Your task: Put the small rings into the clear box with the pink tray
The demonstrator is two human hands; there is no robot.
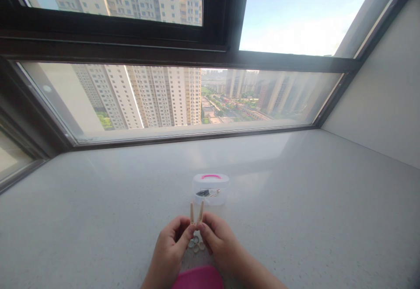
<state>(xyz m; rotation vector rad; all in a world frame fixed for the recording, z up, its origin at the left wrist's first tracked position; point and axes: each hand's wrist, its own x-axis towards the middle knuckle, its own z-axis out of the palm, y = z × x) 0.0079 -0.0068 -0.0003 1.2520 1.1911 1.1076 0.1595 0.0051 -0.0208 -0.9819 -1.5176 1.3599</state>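
Note:
Both my hands meet low in the middle of the head view. My left hand (170, 243) is closed, pinching the left side of what looks like a wooden clothespin (192, 214). Its two pale prongs stand up in a narrow V. My right hand (220, 241) is closed on the right side, thumb and fingertips at the prong's base. My fingers hide how the two prongs join. Several small ring-like pieces (196, 248), whitish and beige, lie on the surface just below my fingertips.
Beyond my hands stands a clear plastic box (214, 180) with a pink handle and dark and pale items inside. A pink object (198, 278) shows at the bottom edge. The speckled white sill (98, 201) ends at a dark window frame (197, 138); a white wall (380, 105) rises at right.

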